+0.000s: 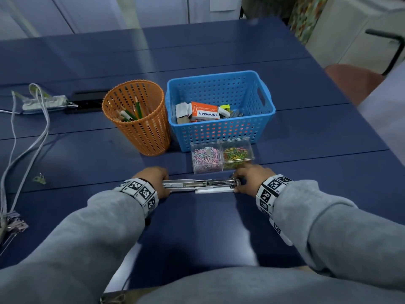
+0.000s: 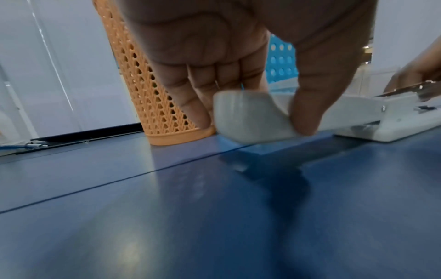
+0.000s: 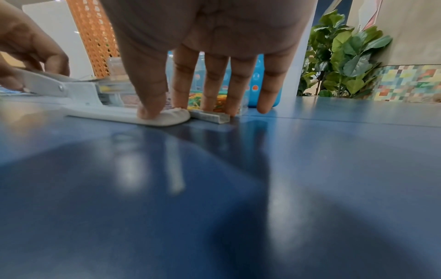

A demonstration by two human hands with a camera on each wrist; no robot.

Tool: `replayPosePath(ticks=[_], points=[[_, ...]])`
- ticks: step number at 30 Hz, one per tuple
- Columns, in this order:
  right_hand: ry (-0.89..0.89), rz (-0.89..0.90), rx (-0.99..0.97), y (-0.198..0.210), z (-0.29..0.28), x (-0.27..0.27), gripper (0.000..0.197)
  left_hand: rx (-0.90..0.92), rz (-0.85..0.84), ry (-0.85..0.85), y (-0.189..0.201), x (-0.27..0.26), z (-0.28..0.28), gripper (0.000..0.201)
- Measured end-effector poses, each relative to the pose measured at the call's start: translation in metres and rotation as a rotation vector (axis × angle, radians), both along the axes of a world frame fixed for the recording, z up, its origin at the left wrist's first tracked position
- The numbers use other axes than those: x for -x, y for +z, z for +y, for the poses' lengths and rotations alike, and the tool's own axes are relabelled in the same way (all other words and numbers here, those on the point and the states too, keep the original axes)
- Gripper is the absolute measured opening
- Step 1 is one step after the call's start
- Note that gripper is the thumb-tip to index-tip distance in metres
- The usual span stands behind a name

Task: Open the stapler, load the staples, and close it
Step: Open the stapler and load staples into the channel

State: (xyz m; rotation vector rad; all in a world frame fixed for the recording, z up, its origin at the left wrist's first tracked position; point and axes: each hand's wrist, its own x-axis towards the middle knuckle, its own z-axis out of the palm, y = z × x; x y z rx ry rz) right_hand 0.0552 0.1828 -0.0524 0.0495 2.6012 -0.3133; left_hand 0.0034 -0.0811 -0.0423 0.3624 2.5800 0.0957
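Note:
A white and metal stapler [image 1: 200, 186] lies swung open, nearly flat, on the blue table [image 1: 197, 227], with its metal staple channel facing up. My left hand [image 1: 153, 178] pinches the rounded white end of its top cover [image 2: 253, 117] between thumb and fingers, just off the table. My right hand [image 1: 252, 179] holds the tip of the white base [image 3: 164, 118]. Its thumb [image 3: 150, 111] is on the near side, and its straight fingers reach down on the far side. A short grey strip of staples [image 3: 210, 117] lies on the table right beside the base tip, in front of those fingers.
Behind the stapler stand two clear boxes of coloured paper clips [image 1: 221, 155], a blue perforated basket [image 1: 219, 130] holding small boxes, and an orange mesh cup [image 1: 137, 119] of pencils. Cables and a power strip [image 1: 43, 102] lie at the left, with a binder clip [image 1: 39, 178] nearby.

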Motion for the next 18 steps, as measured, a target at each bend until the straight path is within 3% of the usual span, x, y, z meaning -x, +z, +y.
replayPosePath(ticks=[3,8,13,18], points=[[0.009,0.0,-0.007,-0.001,-0.001,0.0,0.044,0.052,-0.024,-0.108,-0.006,-0.003,0.013,0.034],[0.033,0.012,-0.001,-0.001,0.0,0.001,0.044,-0.147,-0.072,-0.186,-0.008,-0.013,0.045,0.057],[0.024,0.044,0.059,0.004,0.007,-0.003,0.049,-0.168,-0.11,-0.232,-0.009,-0.01,0.062,0.048],[-0.03,0.024,-0.103,0.001,0.026,-0.004,0.046,-0.16,-0.103,-0.221,-0.013,-0.01,0.064,0.044]])
